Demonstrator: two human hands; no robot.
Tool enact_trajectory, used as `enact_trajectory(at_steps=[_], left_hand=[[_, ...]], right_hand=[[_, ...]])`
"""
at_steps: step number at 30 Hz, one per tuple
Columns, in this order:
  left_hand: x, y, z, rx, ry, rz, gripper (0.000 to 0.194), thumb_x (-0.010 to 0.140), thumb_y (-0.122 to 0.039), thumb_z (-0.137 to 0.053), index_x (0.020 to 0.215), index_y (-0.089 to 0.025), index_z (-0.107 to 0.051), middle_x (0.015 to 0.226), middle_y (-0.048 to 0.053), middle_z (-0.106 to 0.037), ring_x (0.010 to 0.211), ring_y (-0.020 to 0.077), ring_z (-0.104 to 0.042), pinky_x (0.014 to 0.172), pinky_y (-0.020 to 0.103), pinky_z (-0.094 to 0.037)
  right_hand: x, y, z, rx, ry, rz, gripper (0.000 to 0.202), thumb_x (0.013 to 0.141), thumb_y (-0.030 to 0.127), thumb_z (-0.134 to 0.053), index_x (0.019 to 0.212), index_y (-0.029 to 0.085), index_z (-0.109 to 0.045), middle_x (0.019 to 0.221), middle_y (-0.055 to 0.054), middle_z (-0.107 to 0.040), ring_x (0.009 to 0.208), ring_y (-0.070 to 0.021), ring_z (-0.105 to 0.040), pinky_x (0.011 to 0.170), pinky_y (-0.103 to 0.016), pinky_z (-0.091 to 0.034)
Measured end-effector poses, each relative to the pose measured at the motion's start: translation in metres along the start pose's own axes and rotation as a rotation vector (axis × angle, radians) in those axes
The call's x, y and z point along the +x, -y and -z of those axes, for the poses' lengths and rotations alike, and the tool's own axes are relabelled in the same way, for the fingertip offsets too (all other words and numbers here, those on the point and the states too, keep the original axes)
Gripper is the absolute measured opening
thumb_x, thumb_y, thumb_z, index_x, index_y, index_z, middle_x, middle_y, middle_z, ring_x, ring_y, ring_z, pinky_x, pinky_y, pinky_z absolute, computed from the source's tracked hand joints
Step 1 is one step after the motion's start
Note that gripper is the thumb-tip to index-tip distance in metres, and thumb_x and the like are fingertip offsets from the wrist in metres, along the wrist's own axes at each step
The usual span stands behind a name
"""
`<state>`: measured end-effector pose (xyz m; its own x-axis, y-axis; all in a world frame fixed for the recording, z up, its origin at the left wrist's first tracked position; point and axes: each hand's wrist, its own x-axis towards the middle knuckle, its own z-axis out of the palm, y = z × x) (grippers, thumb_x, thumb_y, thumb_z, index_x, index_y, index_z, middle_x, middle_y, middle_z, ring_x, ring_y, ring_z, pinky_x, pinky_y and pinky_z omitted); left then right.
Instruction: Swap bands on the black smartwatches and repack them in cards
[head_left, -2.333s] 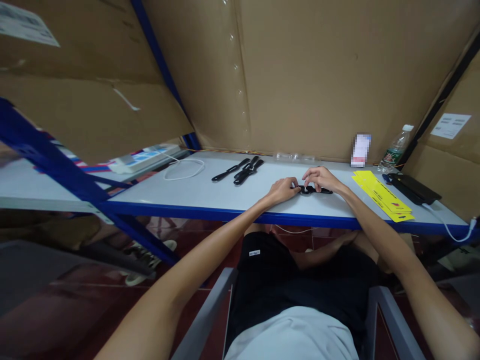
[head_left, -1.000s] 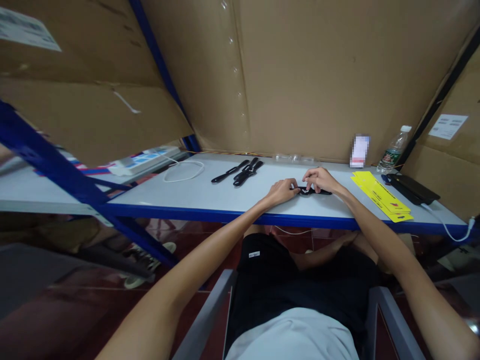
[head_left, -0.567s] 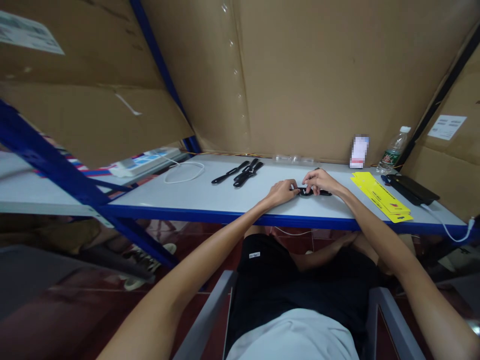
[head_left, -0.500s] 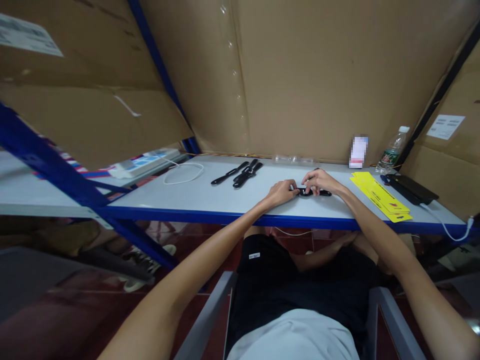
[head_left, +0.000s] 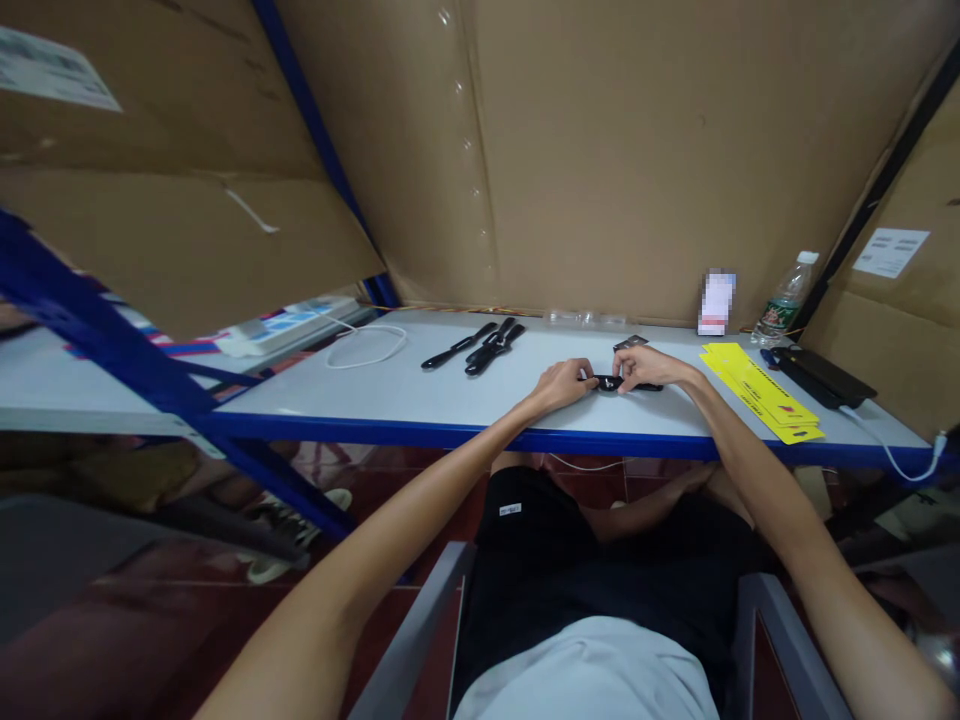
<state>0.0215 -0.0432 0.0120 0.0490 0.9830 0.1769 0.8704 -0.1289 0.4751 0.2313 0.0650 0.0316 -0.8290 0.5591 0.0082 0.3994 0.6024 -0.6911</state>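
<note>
A long, glossy black piece shaped like a propeller lies across the tabletop near its front edge, a rounded hub at its middle. My left hand rests on the table with its fingers closed on the left end of this piece. Just right of the hub, my right hand bends down with thumb and fingers pinched together at the piece; whether something tiny sits between the fingertips is hidden. The right blade runs out under that hand. Behind the right hand lies a small dark flat packet.
More black propeller-shaped pieces lie left of my hands, beside a white cable. Rightward are yellow cards, a black case, a water bottle and an upright phone. Clear plastic lies by the cardboard wall.
My right hand has lowered, its fingers turning from spread above the black piece to pinched down at it. The dark packet behind now shows more. My left hand stays put.
</note>
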Motion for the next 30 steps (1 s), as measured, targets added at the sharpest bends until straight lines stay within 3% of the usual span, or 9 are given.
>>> enact_trajectory(at_steps=[13,18,30], left_hand=[[-0.001,-0.001,0.001,0.012,0.005,0.000,0.025,0.093,-0.040,-0.061,0.107,-0.024,-0.074,0.103,0.008,-0.076,0.096,0.0260,-0.068,0.083,0.033,-0.048],[-0.002,-0.001,0.002,0.006,0.008,-0.001,0.026,0.093,-0.040,-0.060,0.109,-0.024,-0.074,0.103,0.008,-0.076,0.097,0.0264,-0.069,0.084,0.033,-0.048],[-0.002,-0.003,0.002,-0.003,0.006,0.003,0.026,0.094,-0.039,-0.060,0.109,-0.024,-0.074,0.104,0.008,-0.077,0.097,0.0265,-0.069,0.084,0.033,-0.049]], right_hand=[[-0.002,0.004,-0.001,0.017,0.010,-0.016,0.022,0.066,0.022,-0.081,0.085,0.016,-0.071,0.060,0.004,-0.062,0.051,-0.0092,-0.050,0.048,-0.021,-0.034],[-0.008,0.014,0.000,0.056,0.032,0.035,0.034,0.073,0.032,-0.081,0.103,0.018,-0.078,0.060,0.005,-0.062,0.050,-0.0094,-0.048,0.048,-0.022,-0.033],[-0.007,0.015,-0.003,0.038,-0.003,0.069,0.037,0.074,0.044,-0.082,0.100,0.017,-0.083,0.060,0.004,-0.062,0.050,-0.0094,-0.043,0.050,-0.024,-0.031]])
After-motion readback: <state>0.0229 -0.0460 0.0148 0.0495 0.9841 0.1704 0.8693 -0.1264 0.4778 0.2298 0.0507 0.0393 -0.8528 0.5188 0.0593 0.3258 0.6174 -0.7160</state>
